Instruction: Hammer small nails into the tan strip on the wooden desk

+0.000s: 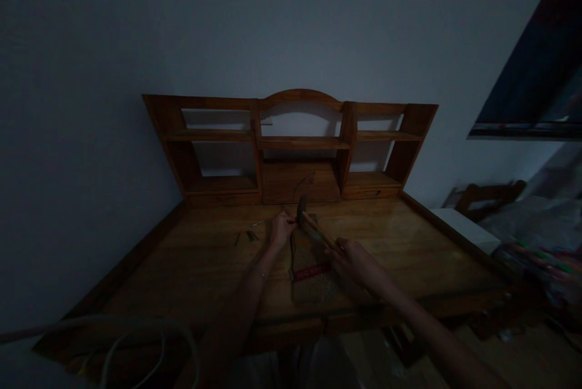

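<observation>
My right hand (352, 259) is closed round the wooden handle of a hammer (313, 226), whose dark head points up near the middle of the wooden desk (195, 262). My left hand (280, 229) is pinched just left of the hammer head, holding something small and thin that I cannot make out. Both hands hover over a flat woven piece with a red strip (311, 277) lying on the desk. Several small nails (248, 235) lie loose to the left of my left hand.
A wooden shelf unit (291, 143) with open compartments stands at the back of the desk against a pale wall. A chair (488, 195) and colourful clutter (541, 249) are to the right. Pale cable loops (136, 340) lie at the lower left. The room is dim.
</observation>
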The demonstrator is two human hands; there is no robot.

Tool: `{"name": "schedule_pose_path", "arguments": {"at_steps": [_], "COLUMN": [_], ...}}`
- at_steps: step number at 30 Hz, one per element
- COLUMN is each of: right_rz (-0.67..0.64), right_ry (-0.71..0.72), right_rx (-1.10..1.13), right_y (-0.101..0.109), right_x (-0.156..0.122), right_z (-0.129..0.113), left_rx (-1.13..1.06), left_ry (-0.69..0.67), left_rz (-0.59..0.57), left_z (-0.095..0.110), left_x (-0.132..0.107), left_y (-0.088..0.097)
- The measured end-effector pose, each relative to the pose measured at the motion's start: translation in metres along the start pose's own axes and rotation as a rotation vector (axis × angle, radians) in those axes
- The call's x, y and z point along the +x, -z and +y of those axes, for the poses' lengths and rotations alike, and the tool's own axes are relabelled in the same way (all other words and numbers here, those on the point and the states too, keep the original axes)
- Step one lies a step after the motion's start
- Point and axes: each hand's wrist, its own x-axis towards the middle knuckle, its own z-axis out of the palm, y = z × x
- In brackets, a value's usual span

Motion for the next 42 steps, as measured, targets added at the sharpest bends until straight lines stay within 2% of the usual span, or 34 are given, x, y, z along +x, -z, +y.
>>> {"name": "schedule_pose_path", "arguments": {"at_steps": [3, 7, 11, 13, 15, 18, 20, 24, 32, 37, 39, 42], "right_rz": [0.018, 0.035, 0.026, 0.033, 0.040, 0.029, 0.018, 0.009, -0.008, -0.006, -0.009, -0.020], "right_ry": [-0.022, -0.069, -0.147, -0.157, -0.161, -0.181, -0.194, -0.193, -0.205, -0.176, -0.182, -0.195], "right_rx": [0.048, 0.144, 0.232, 0.256, 0.268, 0.288, 0.306, 0.295, 0.274, 0.281, 0.289, 0.276], "right_y": [0.003, 0.022, 0.037, 0.041, 0.042, 0.041, 0.040, 0.036, 0.032, 0.032, 0.032, 0.033], "right_x": [-0.001, -0.005, -0.002, 0.001, 0.004, 0.006, 0.006, 0.007, 0.007, 0.008, 0.010, 0.013], "right_z": [0.000, -0.006, -0.008, -0.006, -0.004, -0.001, 0.001, 0.002, 0.000, 0.000, 0.000, -0.002], "left_rx": [-0.021, -0.051, -0.027, -0.062, -0.121, -0.161, -0.168, -0.192, -0.144, -0.277, -0.307, -0.274], "left_ry": [0.021, 0.057, 0.068, -0.007, -0.126, -0.270, -0.300, -0.233, -0.134, -0.025, -0.014, -0.070], "left_rz": [-0.014, -0.010, 0.094, 0.129, 0.116, 0.049, -0.008, -0.070, -0.054, -0.083, -0.054, 0.020], "left_z": [0.003, 0.004, 0.000, -0.002, -0.002, 0.000, 0.002, 0.004, 0.003, -0.001, -0.003, -0.004], "left_x": [-0.002, -0.002, 0.003, 0.006, 0.008, 0.008, 0.006, 0.003, 0.006, 0.009, 0.009, 0.010], "left_y": [0.003, 0.011, 0.014, 0.011, 0.007, 0.002, 0.000, -0.002, -0.001, -0.006, -0.006, -0.004]}}
